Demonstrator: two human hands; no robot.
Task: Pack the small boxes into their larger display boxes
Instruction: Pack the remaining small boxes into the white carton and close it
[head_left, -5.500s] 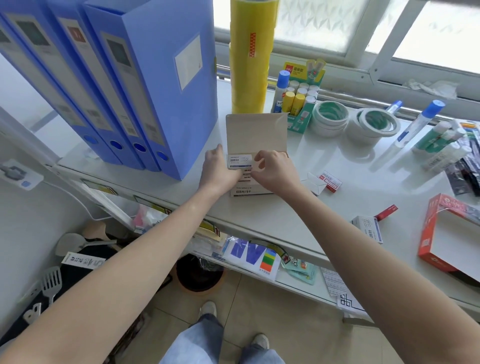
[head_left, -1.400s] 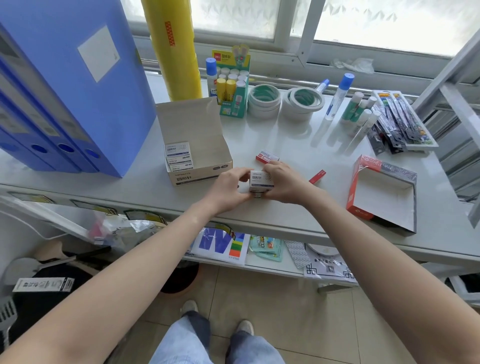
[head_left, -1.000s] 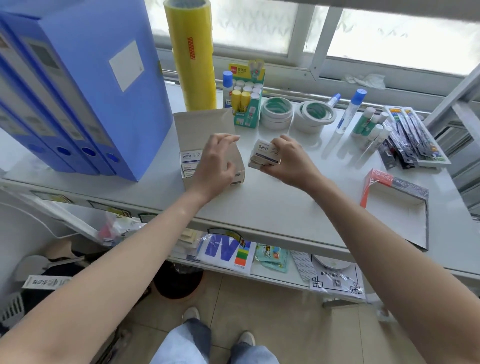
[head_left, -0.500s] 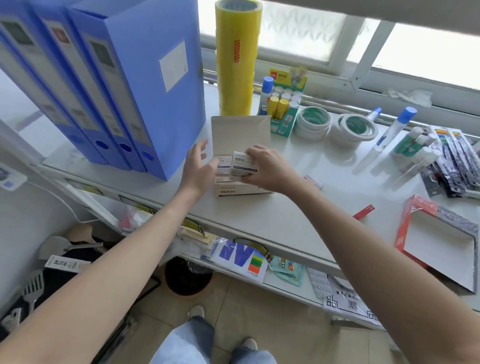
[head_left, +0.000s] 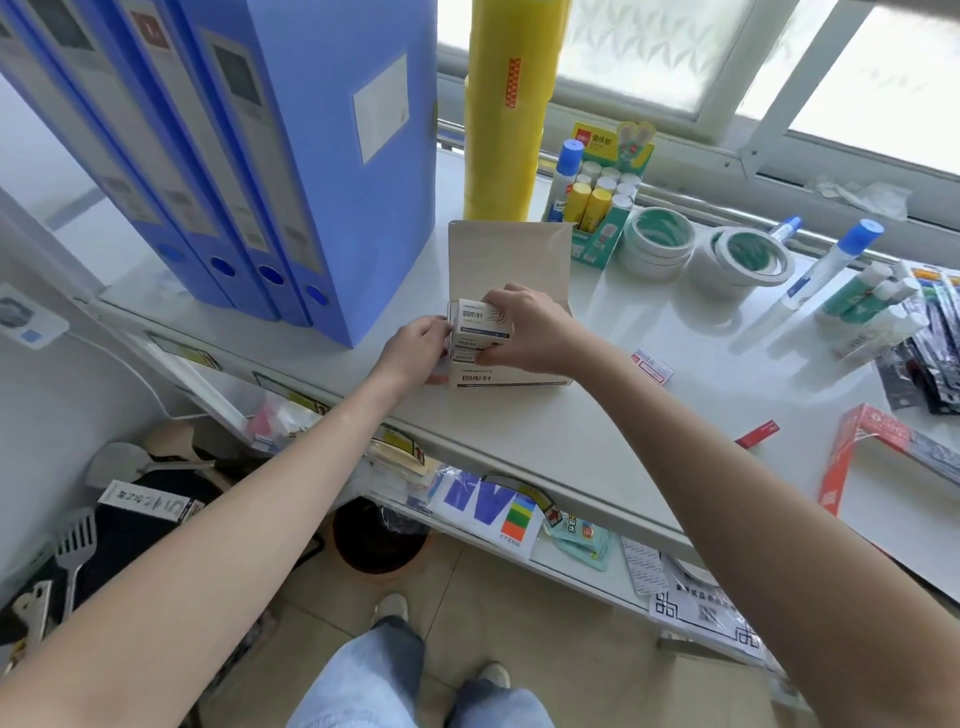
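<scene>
A beige display box (head_left: 511, 260) stands open on the white table (head_left: 571, 431), its lid flap upright at the back. My right hand (head_left: 524, 330) grips a small white paperclip box (head_left: 480, 322) over the left end of the display box, on top of other small white boxes stacked inside. My left hand (head_left: 415, 351) presses against the display box's left front corner and touches the small box's left edge. A small red-and-white box (head_left: 652, 364) lies loose on the table to the right. A red display box (head_left: 893, 462) lies open at the far right.
Blue file boxes (head_left: 249, 156) stand close on the left, a tall yellow film roll (head_left: 501, 109) behind the beige box. Glue sticks (head_left: 597, 202), tape rolls (head_left: 657, 241), glue bottles (head_left: 831, 260) and pen packs (head_left: 930, 353) fill the back right. A red strip (head_left: 756, 434) lies near the front edge.
My right hand has lowered the small white box onto the stack at the box's left end. My left hand has shifted from beside the display box to its front left corner.
</scene>
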